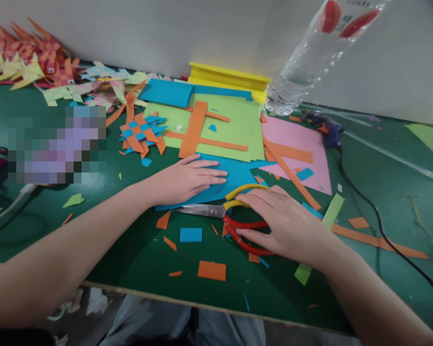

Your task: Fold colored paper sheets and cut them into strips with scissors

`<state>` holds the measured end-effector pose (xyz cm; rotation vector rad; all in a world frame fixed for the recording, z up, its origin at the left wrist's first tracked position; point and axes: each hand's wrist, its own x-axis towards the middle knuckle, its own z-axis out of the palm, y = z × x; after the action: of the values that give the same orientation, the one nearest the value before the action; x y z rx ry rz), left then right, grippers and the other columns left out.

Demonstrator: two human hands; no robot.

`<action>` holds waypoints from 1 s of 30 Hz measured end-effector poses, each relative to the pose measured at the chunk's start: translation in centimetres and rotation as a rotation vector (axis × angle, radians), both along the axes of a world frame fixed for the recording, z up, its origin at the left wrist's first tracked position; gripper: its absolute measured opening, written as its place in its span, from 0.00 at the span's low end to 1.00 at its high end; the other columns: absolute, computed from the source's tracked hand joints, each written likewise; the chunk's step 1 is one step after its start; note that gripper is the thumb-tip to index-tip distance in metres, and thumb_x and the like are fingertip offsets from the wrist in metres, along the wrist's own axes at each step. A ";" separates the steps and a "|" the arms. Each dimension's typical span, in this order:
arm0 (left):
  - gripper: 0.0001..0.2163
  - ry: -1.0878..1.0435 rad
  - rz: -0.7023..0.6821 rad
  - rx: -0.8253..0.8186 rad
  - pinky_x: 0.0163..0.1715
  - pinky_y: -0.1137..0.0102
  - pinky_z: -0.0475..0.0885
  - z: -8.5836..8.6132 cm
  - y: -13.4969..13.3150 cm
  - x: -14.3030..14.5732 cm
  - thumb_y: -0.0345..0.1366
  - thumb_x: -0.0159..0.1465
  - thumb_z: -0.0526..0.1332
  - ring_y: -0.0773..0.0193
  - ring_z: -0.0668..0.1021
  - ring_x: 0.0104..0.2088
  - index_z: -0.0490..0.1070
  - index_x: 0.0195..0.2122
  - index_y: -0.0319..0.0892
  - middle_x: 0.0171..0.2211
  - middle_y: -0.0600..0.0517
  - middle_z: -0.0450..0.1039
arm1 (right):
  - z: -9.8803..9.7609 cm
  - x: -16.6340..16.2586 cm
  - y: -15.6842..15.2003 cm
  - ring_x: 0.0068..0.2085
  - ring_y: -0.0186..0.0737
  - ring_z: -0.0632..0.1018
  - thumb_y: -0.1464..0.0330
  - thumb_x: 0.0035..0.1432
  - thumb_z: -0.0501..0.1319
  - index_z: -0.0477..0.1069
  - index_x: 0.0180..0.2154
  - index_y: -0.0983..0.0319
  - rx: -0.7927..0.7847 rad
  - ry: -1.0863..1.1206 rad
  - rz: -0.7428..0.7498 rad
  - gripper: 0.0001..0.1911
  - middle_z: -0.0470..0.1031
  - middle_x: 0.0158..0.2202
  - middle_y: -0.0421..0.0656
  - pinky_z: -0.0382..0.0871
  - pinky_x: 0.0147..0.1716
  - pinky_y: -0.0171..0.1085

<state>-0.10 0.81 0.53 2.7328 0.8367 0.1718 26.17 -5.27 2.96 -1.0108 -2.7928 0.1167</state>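
Note:
My left hand point(185, 180) lies flat with fingers stretched out on a blue paper sheet point(238, 174) on the green table point(130, 254). My right hand point(285, 221) rests over the red and yellow handles of a pair of scissors point(205, 210), whose metal blades point left along the sheet's near edge. The fingers curl loosely over the handles; whether they grip them is unclear. A half-woven blue and orange paper mat point(141, 133) lies to the left of the blue sheet.
Green sheets point(238, 129) with orange strips, pink paper point(296, 144), a yellow stack point(227, 77), a clear plastic bottle point(310, 53) and a glue gun point(328, 127) with a black cord sit behind. Woven paper fish point(29, 57) pile at back left. Paper scraps litter the table.

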 end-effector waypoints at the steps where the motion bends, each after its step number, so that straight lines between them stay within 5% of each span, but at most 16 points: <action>1: 0.20 -0.003 0.003 -0.005 0.67 0.61 0.43 0.0 0.0 0.0 0.35 0.74 0.44 0.65 0.55 0.69 0.62 0.64 0.49 0.66 0.56 0.60 | 0.0 -0.2 -0.1 0.49 0.50 0.79 0.60 0.60 0.62 0.69 0.51 0.64 -0.002 0.008 -0.003 0.20 0.79 0.47 0.50 0.71 0.50 0.49; 30: 0.19 -0.010 -0.009 0.024 0.67 0.60 0.43 -0.2 0.1 -0.2 0.37 0.75 0.43 0.63 0.55 0.69 0.62 0.64 0.49 0.67 0.57 0.59 | 0.5 -2.1 -0.8 0.43 0.53 0.80 0.61 0.60 0.63 0.71 0.48 0.72 0.076 -0.036 0.067 0.22 0.79 0.44 0.54 0.74 0.43 0.50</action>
<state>-0.27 0.91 0.29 2.7551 0.8242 0.1940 24.11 -6.07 3.41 -0.9118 -2.8409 0.0003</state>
